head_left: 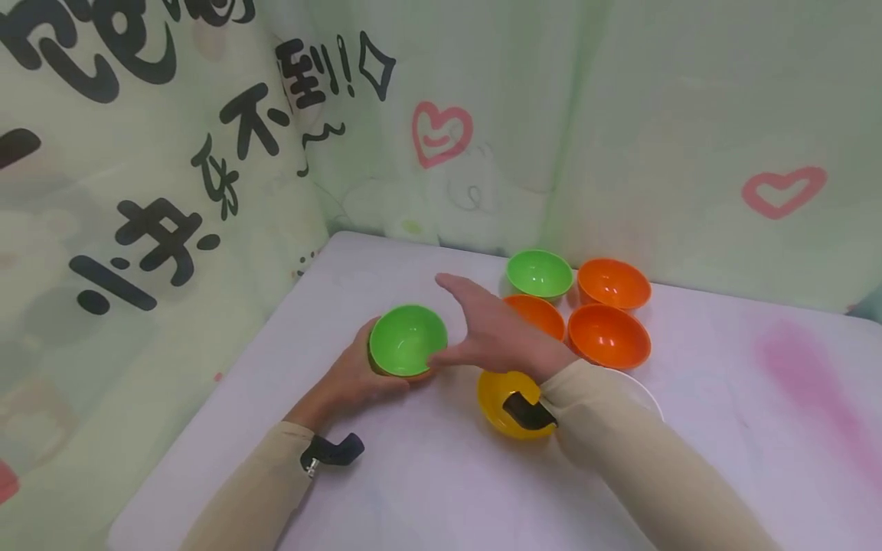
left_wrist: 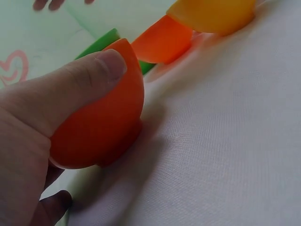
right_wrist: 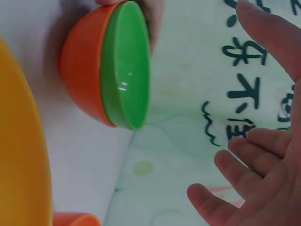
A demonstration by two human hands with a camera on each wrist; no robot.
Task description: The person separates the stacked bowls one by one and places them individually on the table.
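Note:
My left hand grips an orange bowl by its side, the thumb lying along the outside near the rim. Nested in that bowl is a green bowl, its glossy inside facing up. In the right wrist view the green bowl's rim stands a little above the orange one. The pair is close over the white table. To the right of the stack, my right hand is held in the air with fingers spread and nothing in it; in the right wrist view its palm shows, apart from the bowls.
Behind and under my right arm stand another green bowl, several orange bowls and a yellow bowl. A white round rim shows partly behind the sleeve. Pale curtains with writing and hearts border the white table at left and back.

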